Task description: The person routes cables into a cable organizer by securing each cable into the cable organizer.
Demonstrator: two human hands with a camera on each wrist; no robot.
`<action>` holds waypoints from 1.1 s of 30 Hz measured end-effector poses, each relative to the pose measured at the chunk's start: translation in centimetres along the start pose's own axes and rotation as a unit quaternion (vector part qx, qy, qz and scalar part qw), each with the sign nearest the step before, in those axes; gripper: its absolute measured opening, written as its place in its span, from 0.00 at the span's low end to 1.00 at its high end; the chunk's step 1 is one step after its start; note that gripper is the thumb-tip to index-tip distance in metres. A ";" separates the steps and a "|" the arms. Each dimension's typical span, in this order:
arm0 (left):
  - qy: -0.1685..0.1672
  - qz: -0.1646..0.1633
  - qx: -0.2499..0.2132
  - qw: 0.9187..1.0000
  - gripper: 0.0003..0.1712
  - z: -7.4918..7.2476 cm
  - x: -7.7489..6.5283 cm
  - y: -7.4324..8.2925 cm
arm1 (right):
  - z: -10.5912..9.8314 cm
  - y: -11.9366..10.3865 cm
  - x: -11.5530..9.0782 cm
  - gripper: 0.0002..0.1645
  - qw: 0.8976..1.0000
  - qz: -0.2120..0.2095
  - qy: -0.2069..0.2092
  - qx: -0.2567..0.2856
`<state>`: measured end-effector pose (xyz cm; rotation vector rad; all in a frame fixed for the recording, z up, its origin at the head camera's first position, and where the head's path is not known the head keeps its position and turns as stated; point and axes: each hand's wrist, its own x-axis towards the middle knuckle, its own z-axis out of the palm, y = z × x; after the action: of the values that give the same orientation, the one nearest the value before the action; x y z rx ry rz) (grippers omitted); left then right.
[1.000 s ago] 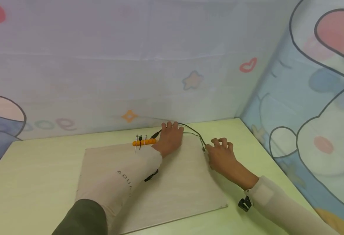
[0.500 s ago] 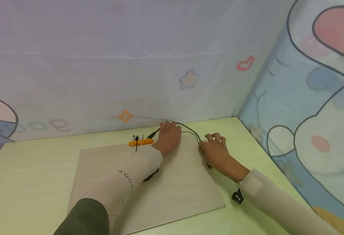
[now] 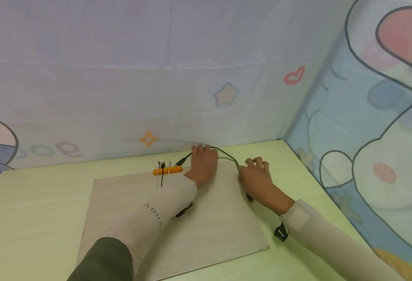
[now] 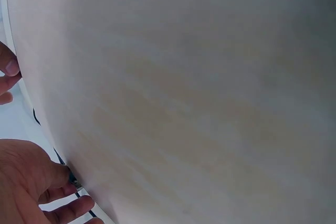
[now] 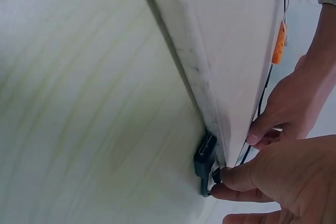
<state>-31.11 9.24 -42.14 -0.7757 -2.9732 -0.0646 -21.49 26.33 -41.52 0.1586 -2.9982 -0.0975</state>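
My left hand (image 3: 204, 164) reaches over the far edge of a pale flat board (image 3: 216, 222). Its thumb and fingers pinch a black cable (image 5: 261, 100) along that edge. At the board's right edge, my right hand (image 3: 256, 176) holds the cable's other stretch between thumb and forefinger, as seen in the right wrist view. A black plug (image 5: 206, 153) hangs below those fingertips, beside the board's thick edge. In the left wrist view, a small dark connector (image 4: 73, 178) with a metal tip shows at my left thumb.
An orange cable holder (image 3: 168, 170) with several thin cable ends stands at the board's far edge, left of my left hand. The board lies on a light yellow-green table (image 3: 40, 203). Printed cloth walls (image 3: 121, 97) rise behind and to the right.
My right hand has moved slightly left, in against the board's right edge. The black plug, earlier at its fingertips, now shows below the hand. My left hand keeps its place on the board's far edge.
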 end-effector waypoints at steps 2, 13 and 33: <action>-0.003 -0.001 -0.007 1.000 0.18 0.1 0.2 0.0 | 0.0 0.0 0.1 0.08 1.000 0.000 -0.008 0.001; 0.006 -0.001 0.005 1.000 0.20 0.8 0.7 -0.3 | -0.5 -0.9 0.4 0.12 0.999 -0.010 -0.038 -0.015; 0.009 0.023 0.023 0.999 0.21 -2.8 -2.8 -2.3 | -0.8 -2.5 -2.3 0.11 1.000 0.009 -0.006 0.007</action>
<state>-29.68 5.73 -39.65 -0.8326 -2.9279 0.0003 -18.87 24.08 -41.18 0.1342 -3.0126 -0.0764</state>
